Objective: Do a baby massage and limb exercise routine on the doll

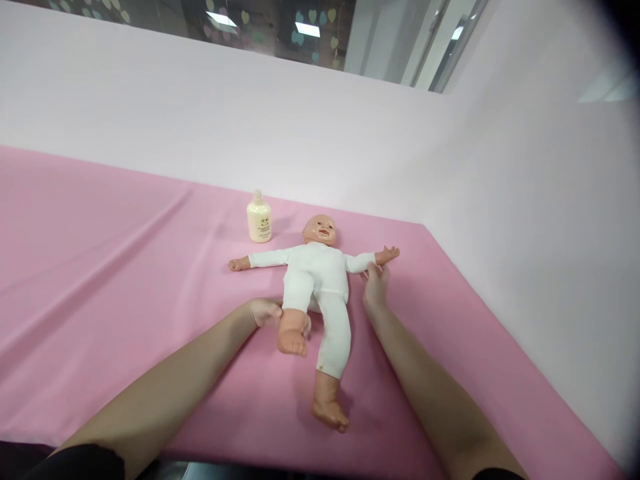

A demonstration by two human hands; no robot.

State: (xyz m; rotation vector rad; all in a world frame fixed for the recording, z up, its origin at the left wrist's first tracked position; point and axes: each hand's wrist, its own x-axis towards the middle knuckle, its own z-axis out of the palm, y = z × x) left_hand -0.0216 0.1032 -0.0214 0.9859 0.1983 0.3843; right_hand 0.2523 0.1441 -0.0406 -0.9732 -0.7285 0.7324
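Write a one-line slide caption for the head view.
Left hand at doll's raised leg, right hand at its sleeve, bottle behind.

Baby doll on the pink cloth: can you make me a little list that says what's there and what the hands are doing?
doll: plastic baby doll in a white bodysuit, lying face up, arms spread
left hand: at the doll's raised leg, touching it
right hand: fingertips at the doll's sleeve near its wrist
bottle: small cream lotion bottle, upright, beside the doll's head, apart from it
surface: pink cloth
behind: pale pink wall
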